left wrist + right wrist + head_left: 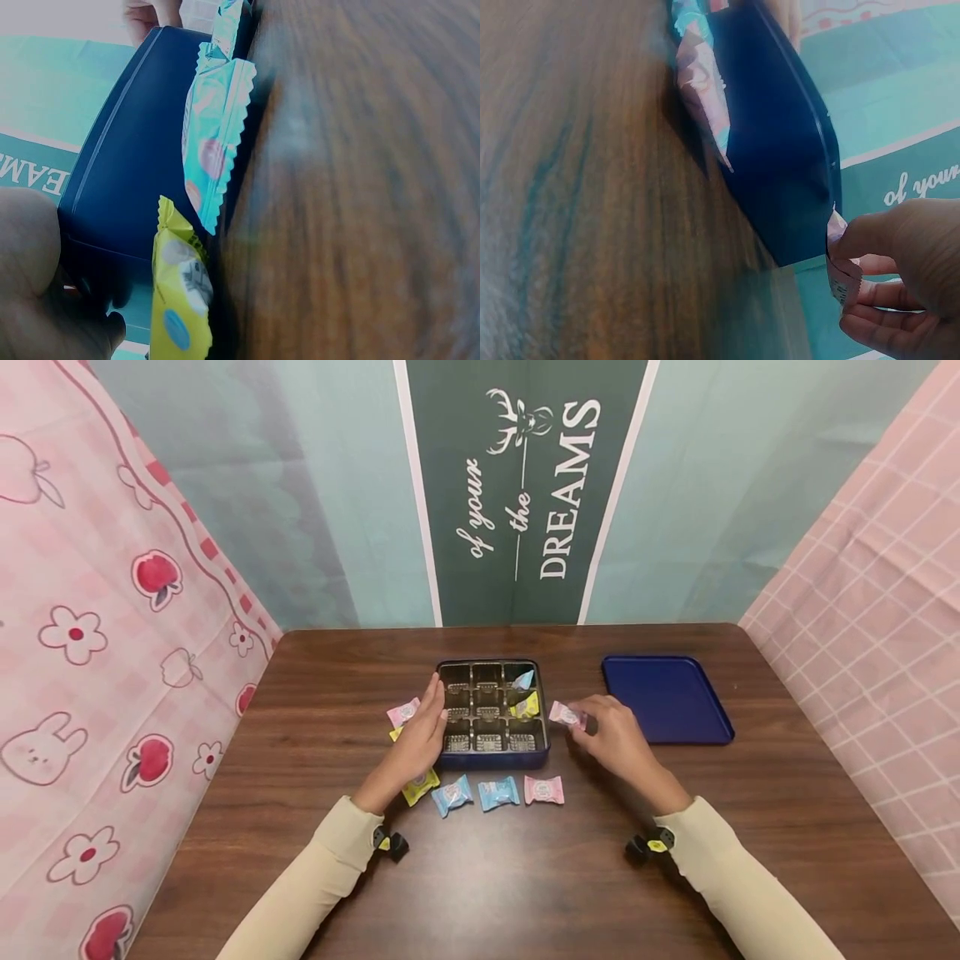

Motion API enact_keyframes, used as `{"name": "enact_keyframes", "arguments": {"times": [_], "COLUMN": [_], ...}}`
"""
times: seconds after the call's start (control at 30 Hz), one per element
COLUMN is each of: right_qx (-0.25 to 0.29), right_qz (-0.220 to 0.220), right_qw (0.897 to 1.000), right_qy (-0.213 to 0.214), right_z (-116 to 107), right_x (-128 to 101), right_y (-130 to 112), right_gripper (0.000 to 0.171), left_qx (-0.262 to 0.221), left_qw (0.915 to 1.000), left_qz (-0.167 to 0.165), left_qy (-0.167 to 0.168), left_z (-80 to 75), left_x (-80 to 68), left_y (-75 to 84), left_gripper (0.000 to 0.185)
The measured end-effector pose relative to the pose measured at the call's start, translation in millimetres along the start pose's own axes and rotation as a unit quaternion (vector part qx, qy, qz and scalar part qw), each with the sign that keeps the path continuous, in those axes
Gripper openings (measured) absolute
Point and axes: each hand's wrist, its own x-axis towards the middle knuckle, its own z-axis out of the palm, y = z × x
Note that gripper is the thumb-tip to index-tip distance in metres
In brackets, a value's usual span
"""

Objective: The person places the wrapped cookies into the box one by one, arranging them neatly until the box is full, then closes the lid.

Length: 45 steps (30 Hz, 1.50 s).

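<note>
Right hand (611,735) pinches one pink candy (566,714) beside the box (491,758); left hand (416,739) rests flat against it; two candies inside, four in front.

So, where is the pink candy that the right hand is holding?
In the head view, the pink candy is pinched by the right hand, just right of the compartment box, left of the blue lid.

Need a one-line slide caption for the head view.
Right hand pinches pink wrapped candy beside dark blue compartment box; left hand rests against it.
</note>
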Motion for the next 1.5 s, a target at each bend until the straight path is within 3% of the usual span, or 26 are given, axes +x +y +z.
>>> {"name": "enact_keyframes", "arguments": {"times": [0.7, 1.1, 1.5], "right_qx": [0.026, 0.027, 0.025], "right_qz": [-0.029, -0.083, -0.172], "right_qw": [0.999, 0.996, 0.983], "right_qy": [0.012, 0.025, 0.051], "right_z": [5, 3, 4], "right_x": [-31, -21, -12], "right_y": [-21, -29, -39], "right_gripper": [0.034, 0.033, 0.03], "left_qx": [-0.006, 0.005, 0.009], "left_qw": [0.9998, 1.0, 0.9999], "left_qz": [-0.017, -0.005, 0.0], "left_qy": [-0.012, 0.0, 0.006], "left_z": [18.3, 9.4, 0.7], "left_x": [-26.8, -18.9, -11.2], "left_y": [-0.1, 1.8, 3.4], "left_gripper": [0.053, 0.053, 0.054]}}
